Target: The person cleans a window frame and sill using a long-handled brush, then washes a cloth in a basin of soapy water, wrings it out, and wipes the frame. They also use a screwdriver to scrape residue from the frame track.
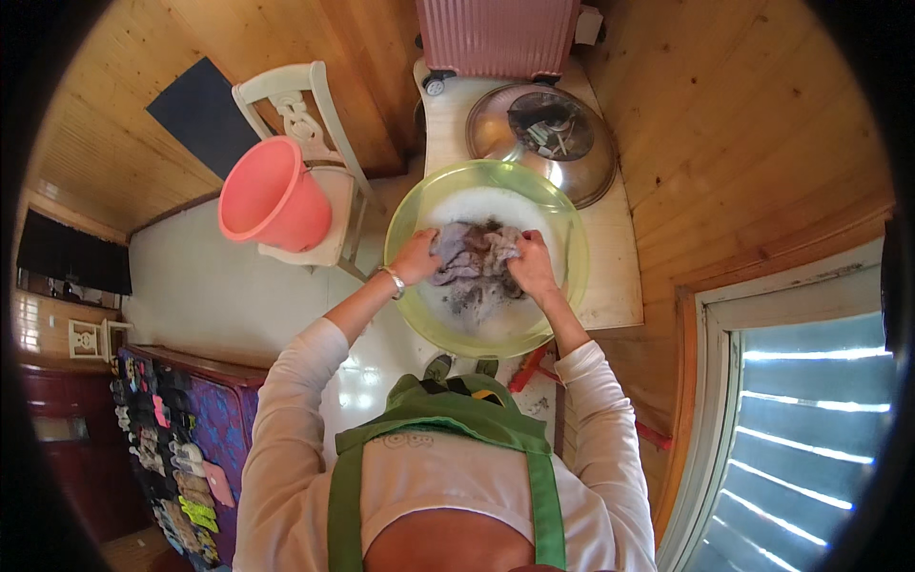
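A greyish, wet cloth item (468, 250) with dark patches lies bunched over white suds (493, 204) in a translucent yellow-green plastic basin (402, 286). My left hand (418, 257), with a bracelet at the wrist, grips the cloth's left side. On the right side, my right hand (530, 264) pinches a raised fold of it. Dark soiled foam (468, 300) lies just below the cloth. How deep the liquid is, I cannot tell.
Behind the basin, a round metal lid (493, 118) and a pink ribbed suitcase (498, 36) rest on a pale table (615, 286). A coral bucket (307, 214) stands on a white chair (322, 125) to the left. Socks (189, 457) lie lower left.
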The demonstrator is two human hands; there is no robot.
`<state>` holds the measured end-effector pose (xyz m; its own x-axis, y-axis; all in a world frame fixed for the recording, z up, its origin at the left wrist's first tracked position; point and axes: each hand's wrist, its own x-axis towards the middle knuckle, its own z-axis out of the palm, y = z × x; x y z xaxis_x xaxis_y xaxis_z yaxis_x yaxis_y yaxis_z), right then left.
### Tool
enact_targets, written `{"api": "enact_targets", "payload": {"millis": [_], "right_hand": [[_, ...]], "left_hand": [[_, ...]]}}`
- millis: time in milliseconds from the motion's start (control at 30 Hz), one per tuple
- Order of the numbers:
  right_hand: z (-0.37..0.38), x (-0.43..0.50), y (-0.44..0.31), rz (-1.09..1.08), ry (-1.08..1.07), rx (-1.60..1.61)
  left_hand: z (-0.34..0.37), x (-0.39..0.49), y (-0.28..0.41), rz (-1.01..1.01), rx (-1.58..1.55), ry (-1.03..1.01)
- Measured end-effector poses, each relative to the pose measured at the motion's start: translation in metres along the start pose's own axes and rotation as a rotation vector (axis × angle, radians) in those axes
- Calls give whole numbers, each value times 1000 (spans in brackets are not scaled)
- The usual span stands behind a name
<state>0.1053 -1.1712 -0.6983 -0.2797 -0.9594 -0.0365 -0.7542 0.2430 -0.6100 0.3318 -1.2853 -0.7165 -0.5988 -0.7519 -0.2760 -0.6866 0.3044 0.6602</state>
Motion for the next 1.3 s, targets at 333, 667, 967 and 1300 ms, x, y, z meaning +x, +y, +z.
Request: {"api": "enact_targets", "payload": {"millis": [333,667,967,1300], "right_hand": [[46,36,15,-171,-522,-461],[-21,13,-70,-18,40,864],[5,-80,-136,-291,228,372],[45,-6,-89,-132,457,33]], "left_hand": [[81,19,19,-72,360,-494],[22,-25,64,-633,-1522,-314],[51,-14,58,-153,-1894,-113],[73,28,32,-341,-1756,73]]}}
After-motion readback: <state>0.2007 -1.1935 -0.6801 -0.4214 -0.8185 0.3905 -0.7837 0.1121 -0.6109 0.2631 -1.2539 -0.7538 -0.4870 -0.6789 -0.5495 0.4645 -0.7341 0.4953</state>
